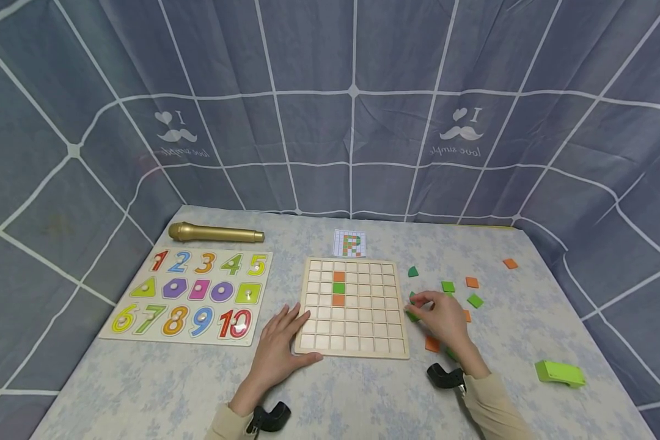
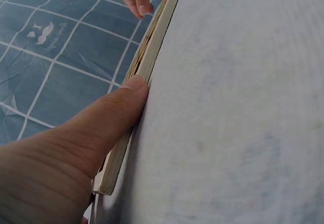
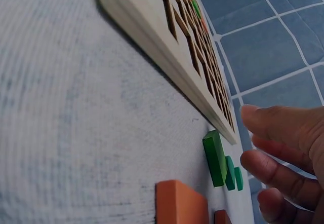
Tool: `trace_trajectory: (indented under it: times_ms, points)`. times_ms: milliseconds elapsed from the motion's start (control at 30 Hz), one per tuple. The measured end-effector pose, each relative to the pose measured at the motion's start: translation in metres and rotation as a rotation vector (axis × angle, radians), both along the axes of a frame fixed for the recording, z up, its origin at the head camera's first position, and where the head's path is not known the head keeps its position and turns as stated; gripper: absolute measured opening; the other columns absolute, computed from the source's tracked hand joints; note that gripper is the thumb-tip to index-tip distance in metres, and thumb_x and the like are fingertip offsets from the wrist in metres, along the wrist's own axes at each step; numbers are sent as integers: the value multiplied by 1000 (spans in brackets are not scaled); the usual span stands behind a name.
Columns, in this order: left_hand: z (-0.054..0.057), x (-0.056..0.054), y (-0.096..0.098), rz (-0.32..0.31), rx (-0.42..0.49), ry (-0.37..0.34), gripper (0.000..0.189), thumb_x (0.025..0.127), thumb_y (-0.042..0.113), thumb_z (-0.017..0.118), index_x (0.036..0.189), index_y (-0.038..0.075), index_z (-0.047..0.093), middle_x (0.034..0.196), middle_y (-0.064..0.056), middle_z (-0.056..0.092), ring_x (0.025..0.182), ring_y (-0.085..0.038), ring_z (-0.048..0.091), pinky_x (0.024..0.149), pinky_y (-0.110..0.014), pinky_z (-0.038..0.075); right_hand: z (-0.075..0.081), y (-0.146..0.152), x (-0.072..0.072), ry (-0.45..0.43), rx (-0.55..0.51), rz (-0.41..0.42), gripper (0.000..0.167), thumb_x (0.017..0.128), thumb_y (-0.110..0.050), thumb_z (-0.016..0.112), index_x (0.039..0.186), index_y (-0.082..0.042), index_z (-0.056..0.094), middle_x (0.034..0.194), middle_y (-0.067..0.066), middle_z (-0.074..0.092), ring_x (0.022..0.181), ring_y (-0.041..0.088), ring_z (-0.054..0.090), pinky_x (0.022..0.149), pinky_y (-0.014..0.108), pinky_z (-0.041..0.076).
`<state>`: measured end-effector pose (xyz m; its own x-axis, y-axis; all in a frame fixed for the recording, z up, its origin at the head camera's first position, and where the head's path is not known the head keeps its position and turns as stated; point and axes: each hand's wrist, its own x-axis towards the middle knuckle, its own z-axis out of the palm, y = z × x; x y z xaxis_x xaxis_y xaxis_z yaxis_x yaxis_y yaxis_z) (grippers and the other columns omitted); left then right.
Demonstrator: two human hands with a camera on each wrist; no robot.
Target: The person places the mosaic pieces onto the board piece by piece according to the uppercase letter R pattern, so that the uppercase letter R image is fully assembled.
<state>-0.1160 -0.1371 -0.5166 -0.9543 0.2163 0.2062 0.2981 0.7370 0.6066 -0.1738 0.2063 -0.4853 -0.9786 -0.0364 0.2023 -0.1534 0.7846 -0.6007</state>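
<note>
A wooden grid board (image 1: 371,353) lies on the table, with two orange tiles and one green tile (image 1: 338,287) stacked in one column of its cells. My left hand (image 1: 279,345) rests at the board's left front corner, fingers spread; its thumb (image 2: 114,110) touches the front edge in the left wrist view. Just off the board's right side, my right hand (image 1: 442,318) hovers above loose tiles, its fingers loosely bent. A green tile (image 3: 214,158) stands out below those fingertips in the right wrist view, and nothing shows between thumb and fingers there.
Several orange and green tiles (image 1: 475,300) scatter right of the board. Behind it lies a pattern card (image 1: 349,243). To the left are a number-and-shape puzzle board (image 1: 181,294) and a gold microphone (image 1: 217,233). A lime-green block-like object (image 1: 560,373) lies far right.
</note>
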Motion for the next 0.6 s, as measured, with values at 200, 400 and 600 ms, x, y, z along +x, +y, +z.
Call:
trace_trajectory:
  times_ms: [200,400,600]
  points:
    - [1,0,0,2,5,-11,87,66,52,81,137,11,53,148,-10,37,139,-32,21,110,-51,15,-1,3,2,-61,-4,-13,21,76,-28,80,90,-13,75,77,-6,65,60,12,53,45,28,41]
    - [2,1,0,5,5,-26,88,66,53,80,138,11,52,148,-10,36,140,-31,20,110,-51,14,-2,5,4,-88,34,-36,24,74,-32,81,86,-12,75,74,-6,63,53,10,49,43,28,39]
    - [2,1,0,10,2,-29,88,66,53,81,138,12,52,148,-10,37,140,-31,21,110,-51,15,-1,6,6,-134,71,-66,27,73,-37,81,83,-14,72,70,-8,60,55,9,51,46,28,39]
